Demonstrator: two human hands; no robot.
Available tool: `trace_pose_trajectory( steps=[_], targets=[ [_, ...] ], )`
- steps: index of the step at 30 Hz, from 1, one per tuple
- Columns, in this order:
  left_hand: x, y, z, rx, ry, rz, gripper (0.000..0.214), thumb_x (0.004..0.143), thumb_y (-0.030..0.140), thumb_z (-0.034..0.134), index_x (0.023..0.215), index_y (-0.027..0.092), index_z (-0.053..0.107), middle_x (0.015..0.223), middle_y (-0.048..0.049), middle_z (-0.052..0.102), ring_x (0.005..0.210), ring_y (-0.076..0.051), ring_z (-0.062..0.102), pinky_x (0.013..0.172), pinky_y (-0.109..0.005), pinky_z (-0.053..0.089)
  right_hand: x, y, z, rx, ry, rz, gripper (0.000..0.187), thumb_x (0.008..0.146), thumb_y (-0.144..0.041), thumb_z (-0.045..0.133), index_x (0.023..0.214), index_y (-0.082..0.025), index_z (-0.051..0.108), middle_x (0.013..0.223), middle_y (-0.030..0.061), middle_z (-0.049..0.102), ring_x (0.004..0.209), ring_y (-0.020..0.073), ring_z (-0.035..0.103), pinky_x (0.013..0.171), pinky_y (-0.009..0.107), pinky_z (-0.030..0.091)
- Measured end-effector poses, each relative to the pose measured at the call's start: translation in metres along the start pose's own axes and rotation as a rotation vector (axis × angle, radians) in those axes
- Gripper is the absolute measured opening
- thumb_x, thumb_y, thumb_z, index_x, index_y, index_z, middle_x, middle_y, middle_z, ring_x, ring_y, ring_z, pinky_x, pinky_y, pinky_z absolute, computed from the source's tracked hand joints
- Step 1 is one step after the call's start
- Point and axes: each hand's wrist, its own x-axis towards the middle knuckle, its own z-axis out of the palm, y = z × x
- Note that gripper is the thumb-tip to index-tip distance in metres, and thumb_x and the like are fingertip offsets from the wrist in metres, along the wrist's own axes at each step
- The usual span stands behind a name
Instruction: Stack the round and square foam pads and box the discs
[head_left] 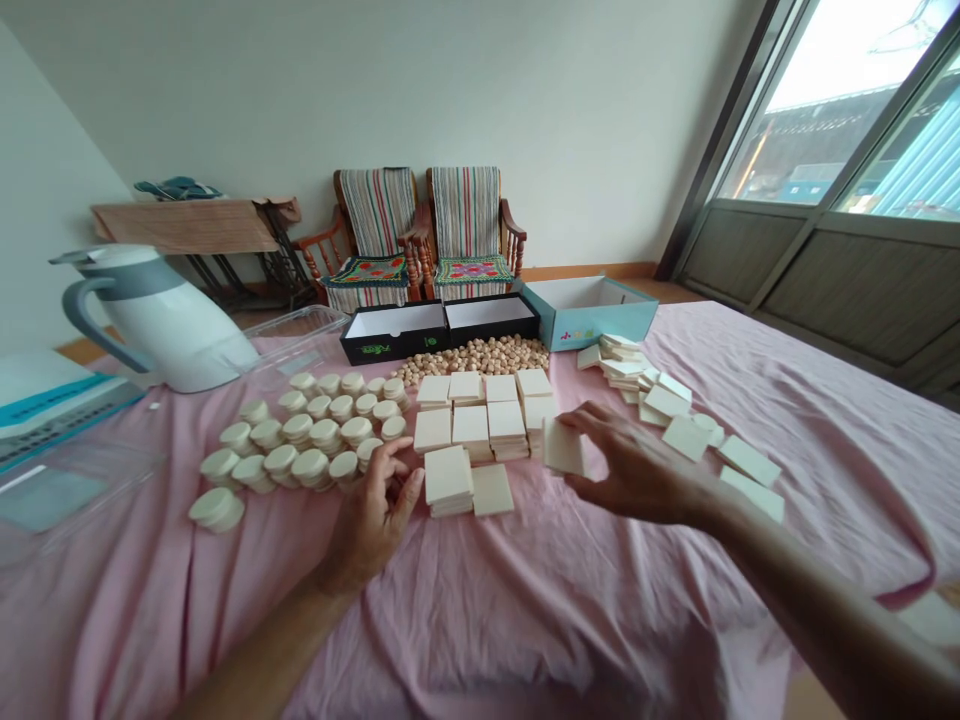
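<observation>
My right hand holds a pale square wooden tile between thumb and fingers, to the right of the tile stacks. My left hand rests with fingers apart and curved beside the front-left stack of square tiles; nothing shows in its grasp. A low square tile lies just right of that stack. Behind stand rows of square tile stacks. Stacks of round wooden discs fill the area left of my left hand. Loose square tiles lie scattered beyond my right hand.
Small wooden pieces are heaped before two black boxes and a light blue box. A white jug and clear plastic trays stand on the left. Pink cloth covers the surface in folds.
</observation>
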Motion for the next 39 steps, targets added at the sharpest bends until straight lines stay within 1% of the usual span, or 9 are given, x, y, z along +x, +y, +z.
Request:
trace_pose_trajectory(
  steps=[4,7,13,18,24,27,30,34,39],
  targets=[
    [-0.001,0.000,-0.001,-0.011,-0.007,-0.012,0.039,0.093,0.038,0.044,0.127,0.020,0.040,0.077,0.0008,0.057,0.065,-0.014,0.058,0.063,-0.027,0.046,0.012,-0.046,0.028,0.010,-0.027,-0.088,0.034,0.074,-0.025,0.059,0.107,-0.017,0.054,0.096,0.0096,0.057,0.091,0.0244,0.052,0.079,0.039,0.046],
    [-0.002,-0.001,-0.002,-0.020,-0.020,-0.018,0.039,0.093,0.038,0.044,0.128,0.020,0.039,0.080,-0.0004,0.058,0.069,-0.014,0.059,0.066,-0.027,0.047,0.017,-0.061,0.044,-0.027,-0.025,-0.075,0.035,0.074,-0.023,0.059,0.108,-0.016,0.053,0.098,0.0109,0.057,0.095,0.0269,0.051,0.080,0.042,0.046],
    [-0.004,0.001,-0.003,-0.010,-0.014,0.001,0.037,0.093,0.037,0.044,0.126,0.019,0.041,0.080,-0.0006,0.060,0.070,-0.015,0.061,0.065,-0.026,0.047,0.013,-0.049,0.056,0.030,0.094,-0.105,0.042,0.079,-0.015,0.056,0.119,-0.019,0.046,0.110,0.0129,0.057,0.101,0.0278,0.052,0.083,0.045,0.047],
    [-0.004,0.005,-0.004,-0.008,-0.010,0.027,0.035,0.092,0.035,0.045,0.123,0.019,0.043,0.079,-0.0001,0.061,0.071,-0.015,0.061,0.066,-0.026,0.047,-0.001,-0.035,0.064,0.102,0.117,0.054,0.032,0.081,-0.007,0.043,0.111,-0.018,0.048,0.091,0.0100,0.065,0.085,0.0236,0.062,0.073,0.038,0.050],
    [-0.003,0.006,-0.004,0.014,-0.003,0.030,0.035,0.093,0.035,0.042,0.123,0.018,0.043,0.078,-0.0001,0.062,0.068,-0.015,0.061,0.063,-0.025,0.047,-0.006,-0.045,0.079,0.223,0.102,0.019,0.037,0.084,-0.010,0.037,0.120,-0.014,0.043,0.090,0.0114,0.067,0.084,0.0224,0.064,0.071,0.036,0.051],
    [-0.003,0.005,-0.004,0.008,-0.003,0.023,0.037,0.093,0.036,0.042,0.125,0.017,0.042,0.078,-0.0006,0.062,0.067,-0.015,0.061,0.063,-0.025,0.047,-0.005,-0.046,0.074,0.233,0.122,0.032,0.034,0.084,-0.010,0.037,0.116,-0.015,0.047,0.093,0.0116,0.068,0.083,0.0216,0.065,0.072,0.037,0.051],
    [-0.004,0.003,-0.004,-0.005,0.012,0.016,0.037,0.093,0.036,0.043,0.125,0.018,0.041,0.077,0.0003,0.060,0.063,-0.014,0.059,0.061,-0.025,0.047,-0.008,-0.028,0.057,0.205,0.147,0.111,0.029,0.083,-0.012,0.040,0.108,-0.020,0.052,0.093,0.0077,0.069,0.080,0.0193,0.065,0.070,0.034,0.051],
    [-0.004,0.002,-0.005,-0.006,0.057,0.028,0.037,0.092,0.036,0.044,0.126,0.019,0.040,0.075,0.0014,0.060,0.059,-0.012,0.058,0.058,-0.023,0.046,-0.009,0.029,0.029,0.073,0.196,0.253,0.023,0.087,-0.027,0.044,0.104,-0.019,0.056,0.096,0.0093,0.067,0.083,0.0208,0.064,0.070,0.033,0.049],
    [-0.003,0.000,-0.006,-0.011,0.131,0.028,0.038,0.092,0.039,0.044,0.124,0.019,0.041,0.074,0.0004,0.060,0.059,-0.013,0.059,0.059,-0.025,0.049,0.021,0.117,0.005,-0.233,0.287,0.442,0.053,0.079,-0.048,0.054,0.122,-0.016,0.053,0.113,0.0153,0.062,0.103,0.0308,0.057,0.085,0.042,0.043]
  ],
)
